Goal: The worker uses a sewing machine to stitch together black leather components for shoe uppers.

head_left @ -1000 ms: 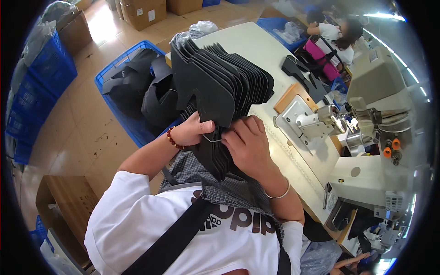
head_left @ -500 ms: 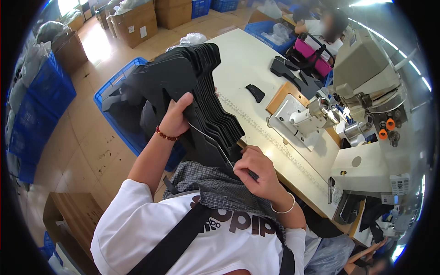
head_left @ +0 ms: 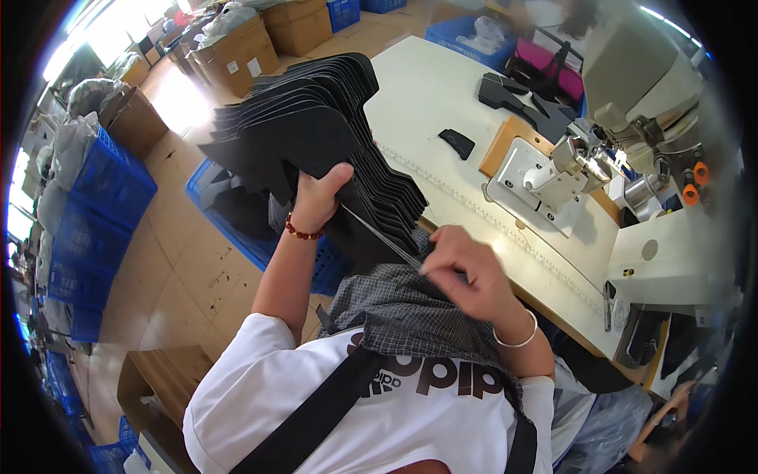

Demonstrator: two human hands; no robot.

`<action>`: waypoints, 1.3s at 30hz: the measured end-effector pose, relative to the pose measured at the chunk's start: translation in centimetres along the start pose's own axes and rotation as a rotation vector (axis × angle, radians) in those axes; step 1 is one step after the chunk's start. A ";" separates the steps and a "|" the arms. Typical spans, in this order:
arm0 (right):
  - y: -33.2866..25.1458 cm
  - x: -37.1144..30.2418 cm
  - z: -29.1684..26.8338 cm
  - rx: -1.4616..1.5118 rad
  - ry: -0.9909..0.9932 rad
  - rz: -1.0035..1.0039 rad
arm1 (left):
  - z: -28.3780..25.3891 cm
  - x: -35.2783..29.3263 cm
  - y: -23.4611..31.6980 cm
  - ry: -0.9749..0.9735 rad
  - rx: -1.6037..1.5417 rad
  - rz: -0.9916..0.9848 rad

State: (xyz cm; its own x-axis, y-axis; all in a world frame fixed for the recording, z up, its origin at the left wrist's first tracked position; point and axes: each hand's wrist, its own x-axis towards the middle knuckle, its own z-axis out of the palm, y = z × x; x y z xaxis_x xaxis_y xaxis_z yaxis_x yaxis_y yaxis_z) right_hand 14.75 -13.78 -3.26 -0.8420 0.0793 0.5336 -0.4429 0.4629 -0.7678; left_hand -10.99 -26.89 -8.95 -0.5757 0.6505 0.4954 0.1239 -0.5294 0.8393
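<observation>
A thick stack of black, shaped flat pieces (head_left: 296,130), cut alike with notched edges, slants up in front of my body. My left hand (head_left: 317,197) is closed round the middle of the stack, its thumb lying on the top piece. From beside that hand a thin pale cord (head_left: 383,238) runs taut along the stack to my right hand (head_left: 470,272). There the thumb and finger pinch its end close to the stack's near end. My right hand is slightly blurred. What my left fingers touch underneath is hidden.
On the white table (head_left: 407,103) lie a small black piece (head_left: 456,144) and more black pieces (head_left: 525,107). A sewing machine (head_left: 545,178) stands at the right. Below the stack is a blue crate (head_left: 229,225). Cardboard boxes (head_left: 233,59) and blue crates (head_left: 110,170) stand on the floor.
The stack has tilted, and its far-left edges now show spread in layers. My right hand has moved slightly up and right with the cord. The view has shifted a little.
</observation>
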 end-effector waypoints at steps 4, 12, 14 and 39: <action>1.7 -0.4 1.7 -0.676 -0.160 -0.239 | -0.2 -0.1 0.2 0.018 -0.221 -0.047; 4.6 -1.2 4.7 -0.467 0.018 -0.222 | -1.2 1.4 1.6 0.173 -0.878 -0.204; 4.9 -1.2 6.5 -0.481 0.023 -0.250 | -0.4 1.5 1.5 0.135 -0.866 -0.154; 13.5 1.4 10.0 -0.895 0.158 -0.391 | 0.1 -1.4 3.7 0.181 0.523 0.103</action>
State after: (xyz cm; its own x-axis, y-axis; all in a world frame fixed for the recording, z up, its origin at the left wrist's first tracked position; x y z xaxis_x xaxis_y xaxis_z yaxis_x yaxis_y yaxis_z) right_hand 4.54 -16.28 -16.43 -0.6064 -0.1347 0.7837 -0.2301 0.9731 -0.0108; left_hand -9.67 -29.75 -6.49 -0.6632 0.4819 0.5727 0.5446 -0.2143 0.8109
